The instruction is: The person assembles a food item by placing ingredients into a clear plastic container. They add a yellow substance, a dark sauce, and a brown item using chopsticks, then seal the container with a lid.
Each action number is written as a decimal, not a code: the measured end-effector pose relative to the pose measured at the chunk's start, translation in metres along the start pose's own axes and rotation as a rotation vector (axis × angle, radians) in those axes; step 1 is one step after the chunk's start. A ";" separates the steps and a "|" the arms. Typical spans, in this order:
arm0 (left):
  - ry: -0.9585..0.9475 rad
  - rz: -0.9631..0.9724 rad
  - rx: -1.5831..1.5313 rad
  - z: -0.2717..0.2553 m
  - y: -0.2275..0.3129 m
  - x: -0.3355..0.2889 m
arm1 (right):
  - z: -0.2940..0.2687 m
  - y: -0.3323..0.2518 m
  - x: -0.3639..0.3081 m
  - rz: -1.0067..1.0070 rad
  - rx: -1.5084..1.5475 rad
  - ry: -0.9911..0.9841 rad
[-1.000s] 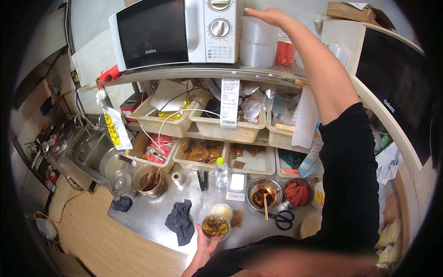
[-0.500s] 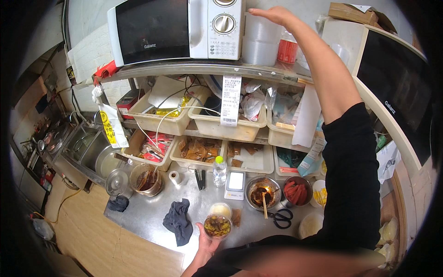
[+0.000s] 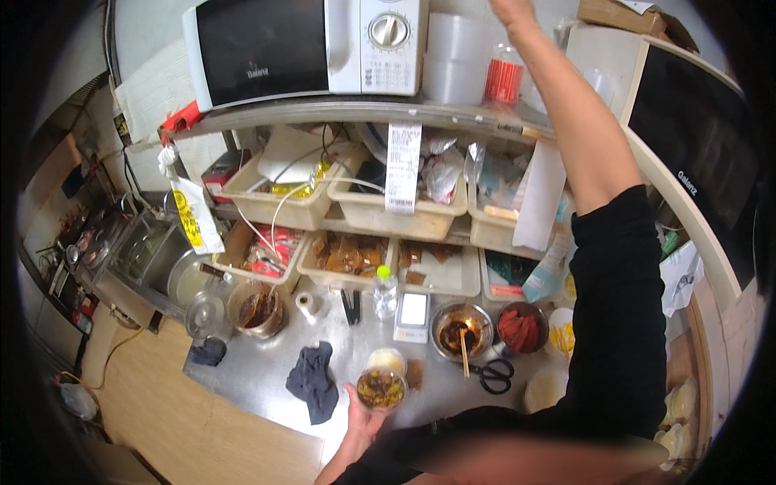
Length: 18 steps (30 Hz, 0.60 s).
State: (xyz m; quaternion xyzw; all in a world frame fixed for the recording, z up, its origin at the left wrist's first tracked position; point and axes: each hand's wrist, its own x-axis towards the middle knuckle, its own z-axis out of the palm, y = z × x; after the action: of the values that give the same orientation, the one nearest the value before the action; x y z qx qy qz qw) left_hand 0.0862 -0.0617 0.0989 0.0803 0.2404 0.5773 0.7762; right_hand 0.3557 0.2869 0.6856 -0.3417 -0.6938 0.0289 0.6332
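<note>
My left hand [image 3: 363, 422] is closed round the side of a clear round food tub [image 3: 381, 390] filled with dark and yellow-green food in brown sauce. A second round tub with pale contents [image 3: 387, 361] stands just behind it, beside a small brown packet [image 3: 415, 373]. My right arm is raised high, and only part of my right hand [image 3: 512, 11] shows at the top edge; its fingers are cut off. Below and left of that hand, a tall stack of clear plastic tubs [image 3: 455, 61] stands on the shelf, next to a red-and-clear container [image 3: 503, 79].
A white microwave [image 3: 343, 48] fills the upper shelf. Plastic bins [image 3: 396, 217] line the racks below. On the steel counter [image 3: 267, 368] are a dark cloth [image 3: 314, 383], a bottle [image 3: 385, 295], a scale [image 3: 412, 315], a sauce bowl with chopsticks [image 3: 449, 349] and scissors [image 3: 493, 375].
My right hand has moved up and right, away from the top of the tub stack, mostly out of view. My left hand still holds the food tub in nearly the same place.
</note>
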 end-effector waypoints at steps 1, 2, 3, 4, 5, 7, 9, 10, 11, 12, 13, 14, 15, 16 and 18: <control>0.026 -0.009 0.000 0.000 -0.002 -0.003 | -0.008 -0.011 -0.013 -0.091 0.036 0.026; 0.104 -0.030 -0.070 0.002 -0.002 0.001 | -0.010 -0.020 -0.033 -0.164 0.075 0.040; 0.079 -0.023 -0.088 0.002 -0.003 0.002 | -0.006 -0.024 -0.063 -0.230 0.117 0.049; 0.084 -0.027 -0.135 0.004 -0.004 0.006 | -0.003 -0.024 -0.099 -0.212 0.175 0.015; 0.026 -0.050 -0.150 0.007 -0.001 0.009 | -0.007 -0.026 -0.135 -0.207 0.228 -0.006; 0.027 -0.052 -0.175 0.016 0.001 0.014 | -0.010 -0.019 -0.241 -0.290 -0.205 -0.118; 0.033 -0.054 -0.182 0.026 0.004 0.016 | 0.000 -0.013 -0.327 -0.305 -0.041 -0.229; 0.039 -0.057 -0.182 0.031 0.006 0.017 | 0.007 -0.011 -0.366 -0.272 -0.062 -0.262; 0.042 -0.051 -0.147 0.037 0.007 0.017 | 0.008 -0.009 -0.397 -0.239 -0.081 -0.327; 0.025 -0.038 -0.099 0.043 0.008 0.018 | 0.014 -0.006 -0.426 -0.172 -0.051 -0.339; -0.005 -0.032 -0.106 0.048 0.008 0.018 | 0.017 -0.003 -0.449 -0.076 -0.047 -0.364; 0.015 -0.031 -0.119 0.053 0.008 0.019 | 0.018 -0.001 -0.470 -0.026 -0.010 -0.341; 0.028 -0.024 -0.122 0.057 0.007 0.019 | 0.019 0.000 -0.488 0.041 -0.008 -0.372; 0.027 -0.013 -0.107 0.061 0.007 0.020 | 0.018 0.000 -0.503 0.075 0.011 -0.373; 0.057 0.003 -0.095 0.068 0.003 0.022 | 0.015 0.003 -0.525 0.126 0.040 -0.401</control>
State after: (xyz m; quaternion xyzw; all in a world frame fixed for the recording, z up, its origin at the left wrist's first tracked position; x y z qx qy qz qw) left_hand 0.1202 -0.0299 0.1528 0.0272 0.2345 0.5912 0.7712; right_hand 0.3247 0.0269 0.2300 -0.3592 -0.7824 0.1498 0.4862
